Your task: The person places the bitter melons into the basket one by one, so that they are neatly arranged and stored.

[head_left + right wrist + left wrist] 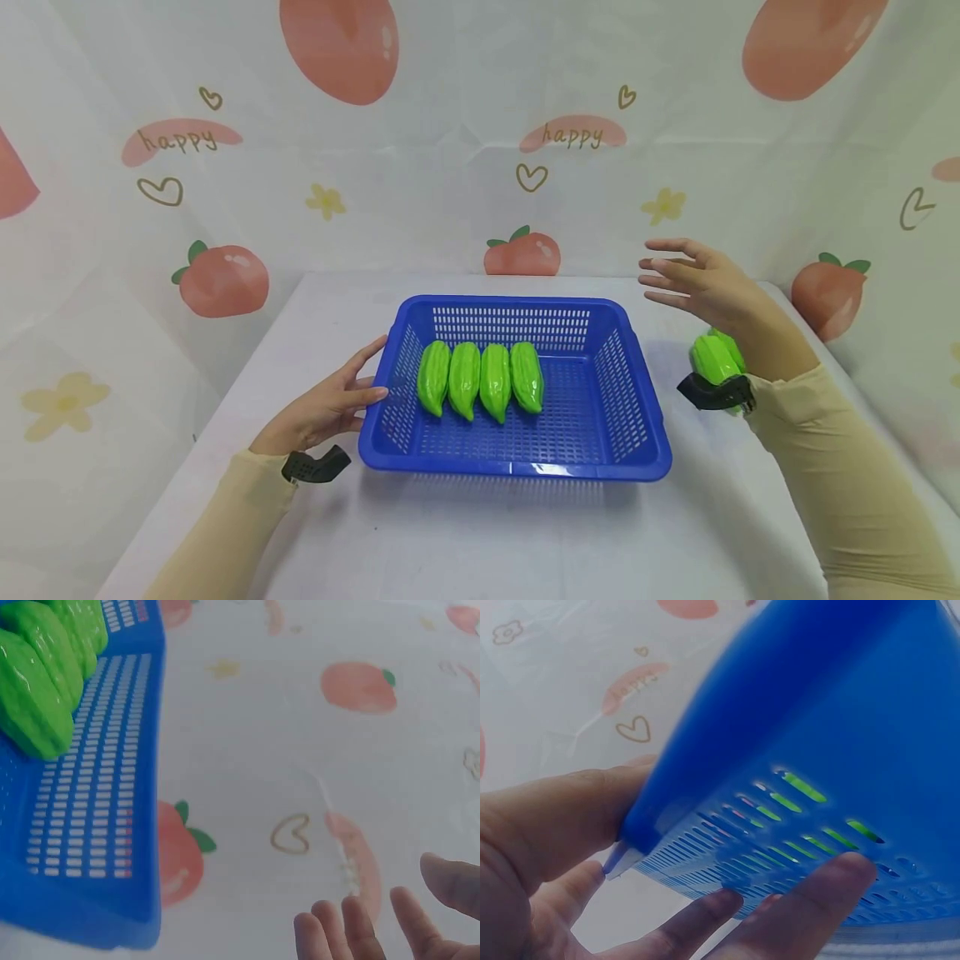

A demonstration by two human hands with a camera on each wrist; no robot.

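A blue plastic basket [517, 471] with slotted walls stands on the white table. Several glossy green bitter melons [465, 379] lie side by side in its left half, tapered ends toward the front. My left hand [330, 408] grips the basket's left rim. In the left wrist view the thumb is at the rim and the fingers [810, 907] lie along the outside of the slotted wall. To the right of the basket, my right hand [705, 279] is raised with fingers extended and nothing in it. More green melon [716, 358] shows on the table, partly hidden behind the right wrist.
The white table [450, 550] extends in front of the basket and to both sides. Behind it hangs a white curtain [435, 192] printed with peaches, hearts and flowers. A dark camera strap [318, 465] is on the left wrist, and another [716, 392] on the right.
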